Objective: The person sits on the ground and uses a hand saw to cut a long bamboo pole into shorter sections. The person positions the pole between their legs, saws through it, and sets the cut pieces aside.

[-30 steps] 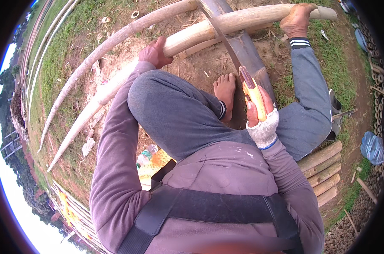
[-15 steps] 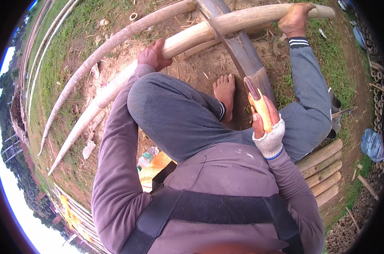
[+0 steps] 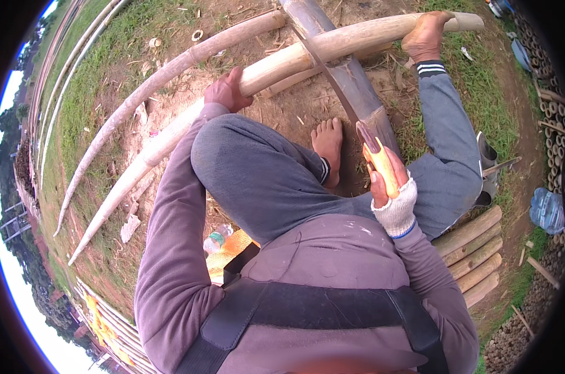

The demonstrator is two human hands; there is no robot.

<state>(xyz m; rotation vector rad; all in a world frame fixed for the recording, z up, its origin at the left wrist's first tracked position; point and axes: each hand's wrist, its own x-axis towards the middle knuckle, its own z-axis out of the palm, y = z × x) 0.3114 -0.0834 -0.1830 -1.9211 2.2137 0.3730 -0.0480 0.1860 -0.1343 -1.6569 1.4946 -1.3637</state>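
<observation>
A long pale bamboo pole [image 3: 357, 40] runs from the lower left to the upper right, resting across a thicker grey bamboo pole [image 3: 373, 103]. My left hand [image 3: 226, 93] is closed around the pale pole, left of the crossing. In my right hand [image 3: 391, 187], which wears a white fingerless glove, is the orange-yellow handle of a handsaw [image 3: 330, 75]. The saw's long blade slants up and left to the pale pole and meets it just left of the crossing. My bare foot [image 3: 424, 38] presses on the pole's right part.
Another bamboo pole [image 3: 139, 93] lies to the left on grass and dirt. Several cut bamboo lengths [image 3: 476, 255] are lined up at my right. A clear plastic bottle [image 3: 217, 239] lies by my left thigh. At the right edge are a blue water jug [image 3: 547, 210] and stacked bamboo ends.
The whole view has shifted slightly, so the poles sit a little lower in the picture. Both hands keep their grips, and the saw blade remains at the pole.
</observation>
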